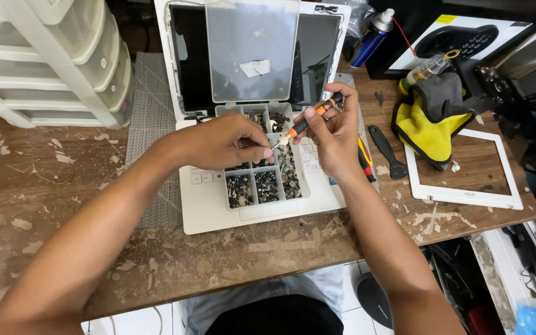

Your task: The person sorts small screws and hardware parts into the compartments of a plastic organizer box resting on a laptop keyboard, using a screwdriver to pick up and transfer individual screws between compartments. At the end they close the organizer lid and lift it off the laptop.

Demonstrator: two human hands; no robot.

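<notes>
Item: screwdriver (310, 118), pinched in your right hand (333, 133) over the compartment box (267, 186), shaft slanting down-left. Your left hand (221, 141), fingertips pressed together, meets its tip; contents indiscernible.

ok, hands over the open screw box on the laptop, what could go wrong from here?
1. The left hand pinches something tiny at the tip of the screwdriver held by the right hand. A slip could drop it among the mixed screws, where it would be hard to find.
2. The compartment box sits open on the laptop keyboard. A nudge from either forearm could tip it and spill screws between the keys.
3. The raised lid leans against the bare screen and may scratch it.
</notes>
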